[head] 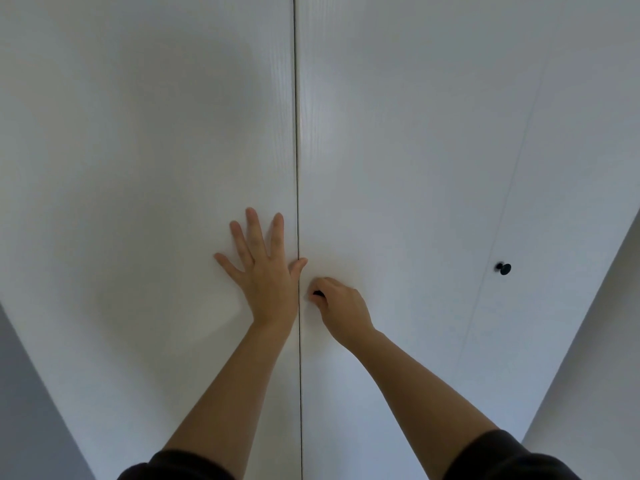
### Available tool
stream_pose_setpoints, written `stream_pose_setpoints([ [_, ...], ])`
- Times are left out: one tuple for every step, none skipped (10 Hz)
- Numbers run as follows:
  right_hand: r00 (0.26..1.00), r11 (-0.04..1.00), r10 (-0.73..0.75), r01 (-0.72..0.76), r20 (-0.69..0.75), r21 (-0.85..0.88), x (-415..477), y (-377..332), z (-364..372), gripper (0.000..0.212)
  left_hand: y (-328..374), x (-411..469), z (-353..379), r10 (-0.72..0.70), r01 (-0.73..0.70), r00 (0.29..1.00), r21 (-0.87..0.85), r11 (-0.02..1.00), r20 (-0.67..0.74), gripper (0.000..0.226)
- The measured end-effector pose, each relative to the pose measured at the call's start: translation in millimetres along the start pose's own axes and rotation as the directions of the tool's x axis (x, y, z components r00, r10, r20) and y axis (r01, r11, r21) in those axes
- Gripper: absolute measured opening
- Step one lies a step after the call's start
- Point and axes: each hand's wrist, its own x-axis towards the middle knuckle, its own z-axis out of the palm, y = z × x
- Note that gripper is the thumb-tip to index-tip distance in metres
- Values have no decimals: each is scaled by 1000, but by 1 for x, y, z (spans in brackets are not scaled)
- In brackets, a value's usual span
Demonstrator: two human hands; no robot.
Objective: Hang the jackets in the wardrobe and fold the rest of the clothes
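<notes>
Wardrobe doors (pixel 398 150), right hand (pixel 341 306) round knob (pixel 318 293)

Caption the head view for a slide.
Left hand flat on a white wardrobe door, right hand gripping a black knob.

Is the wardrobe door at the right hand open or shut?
Shut: the right door sits flush with the left door, only a thin seam between. The right hand grips its knob.

Plain grey surface (pixel 24 410) along the lower left edge, paler surface (pixel 602 358) lower right
</notes>
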Motion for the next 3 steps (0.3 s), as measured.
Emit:
stream_pose_setpoints([
  [1000,1000,-20,20,-5,2,2,4,1,10,-2,0,3,11,-11,1000,2,1000,-19,90],
  [994,999,2,-6,111,37,-6,1,-11,19,-1,1,0,29,-28,999,26,999,-36,90],
  [993,965,76,-96,93,242,-23,0,-40,42,-12,-1,5,123,-118,991,85,989,-60,88],
])
